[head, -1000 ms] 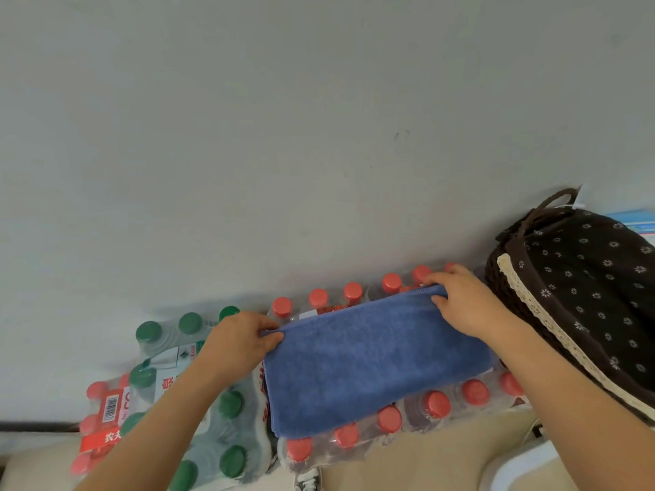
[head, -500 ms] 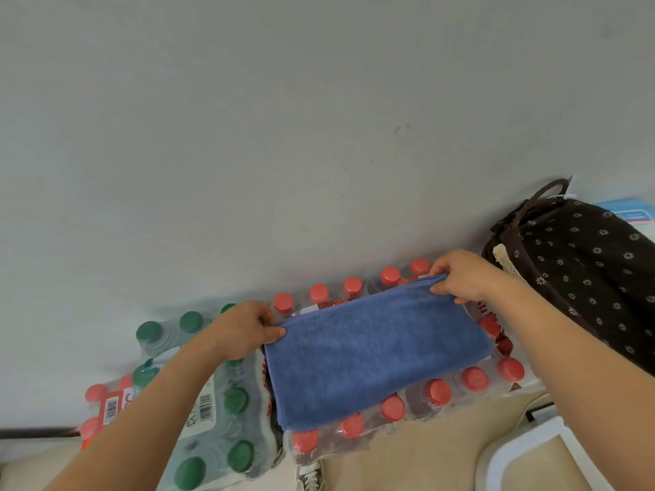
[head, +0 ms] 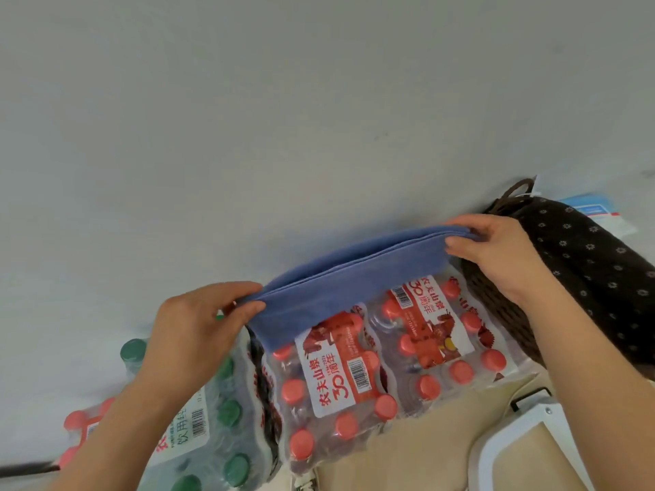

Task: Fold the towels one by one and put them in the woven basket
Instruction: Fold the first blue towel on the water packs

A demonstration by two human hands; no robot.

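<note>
Grey wall point(head: 319, 101) behind folded blue towel point(head: 354, 278)

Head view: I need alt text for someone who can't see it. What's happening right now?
The left hand and right hand pinch the upper corners of a folded blue towel, holding it over shrink-wrapped packs of red-capped bottles. The woven basket, lined in dark flowered cloth, sits just right of the packs.
</note>
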